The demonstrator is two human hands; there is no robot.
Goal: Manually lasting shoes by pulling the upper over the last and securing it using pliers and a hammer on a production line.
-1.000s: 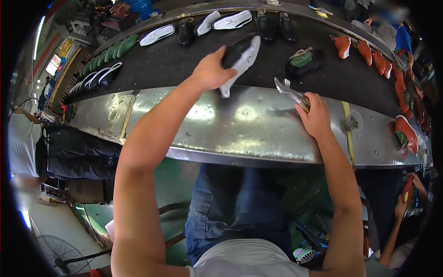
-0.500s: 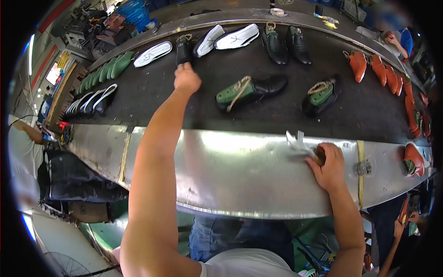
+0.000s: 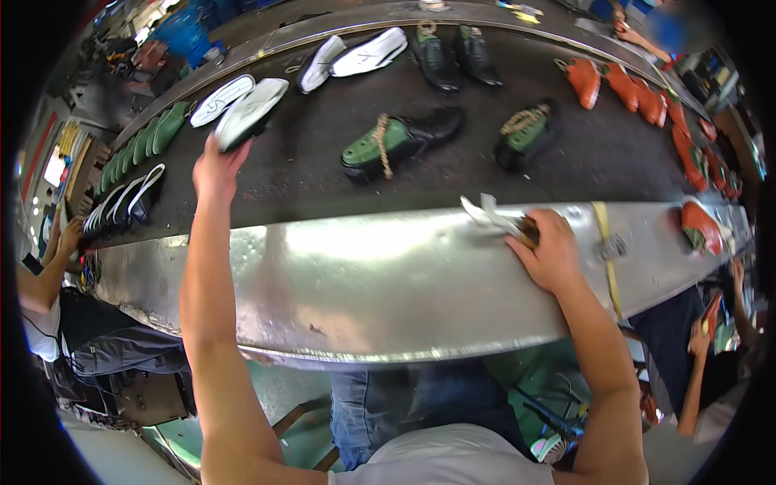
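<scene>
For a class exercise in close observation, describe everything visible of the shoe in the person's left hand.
The shoe, slightly blurred, is sole-up: a pale sole with a dark upper beneath. The left hand grips its near end; the other end slants away rightward over the dark surface. It overlaps a neighbouring white-soled shoe; contact is unclear.

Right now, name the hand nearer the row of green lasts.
Left: the left hand, gripping a white-soled shoe, is a little right of the green lasts; the right hand, holding a tool, is much farther right.
</scene>
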